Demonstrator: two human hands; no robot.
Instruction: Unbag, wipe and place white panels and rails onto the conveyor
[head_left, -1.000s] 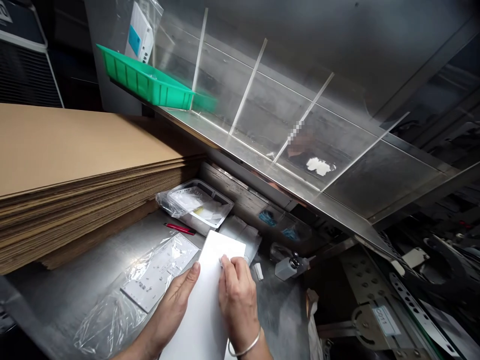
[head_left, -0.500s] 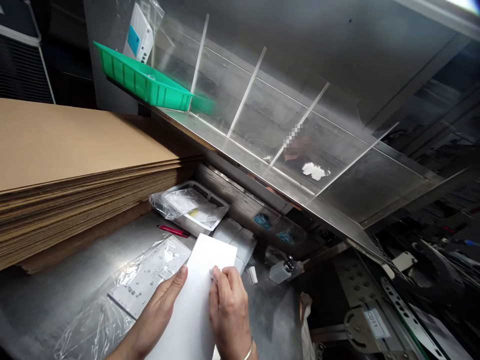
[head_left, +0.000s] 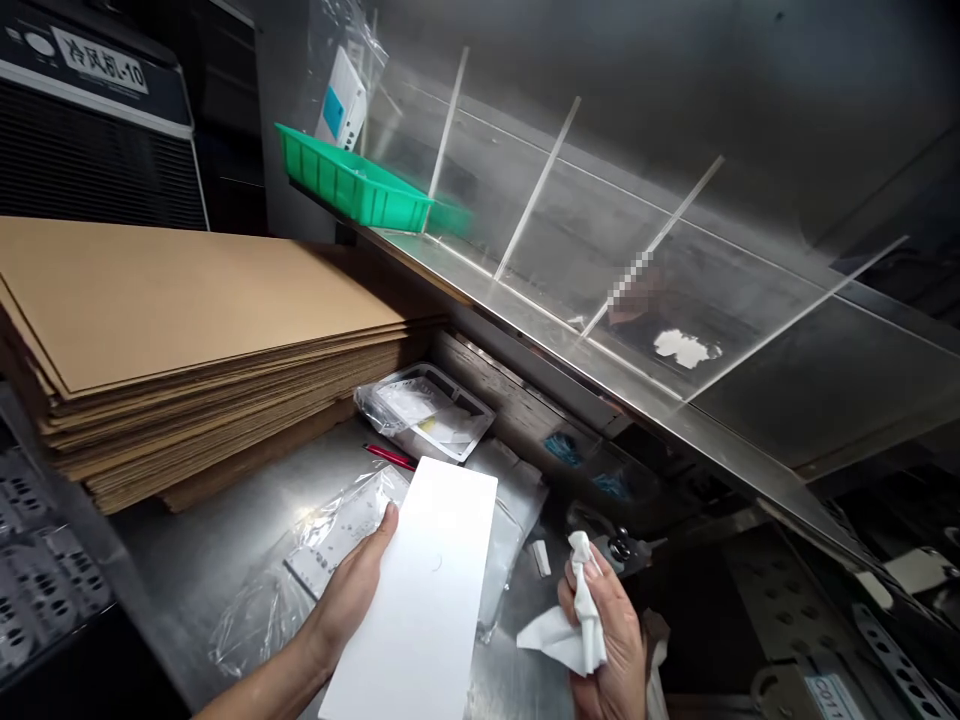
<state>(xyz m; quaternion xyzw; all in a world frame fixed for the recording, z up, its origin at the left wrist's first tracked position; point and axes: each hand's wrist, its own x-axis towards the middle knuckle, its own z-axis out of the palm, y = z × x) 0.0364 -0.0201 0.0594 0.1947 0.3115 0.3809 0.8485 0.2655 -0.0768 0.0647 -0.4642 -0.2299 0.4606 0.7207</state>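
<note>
My left hand [head_left: 351, 598] grips the left edge of a long white panel [head_left: 427, 610], thumb lying on its face. A small grey curved mark shows near the panel's middle. Right of the panel, my right hand [head_left: 611, 635] is closed round a crumpled white cloth or wipe [head_left: 574, 635], one corner hanging loose to the left. Under and beside the panel's left edge lies a flat light part in a clear plastic bag [head_left: 341, 535] on the metal bench.
A tall cardboard stack [head_left: 247, 340] stands left. Behind the panel are a white basket [head_left: 480, 420] with bagged items, a red pen-like tool [head_left: 388, 456] and a dispenser bottle [head_left: 619, 548]. A green tray [head_left: 352, 190] sits on the metal shelf [head_left: 540, 310] above.
My right hand has moved off the panel's face to the right, and the white cloth now shows in it. The left hand still holds the panel. The view has shifted left.
</note>
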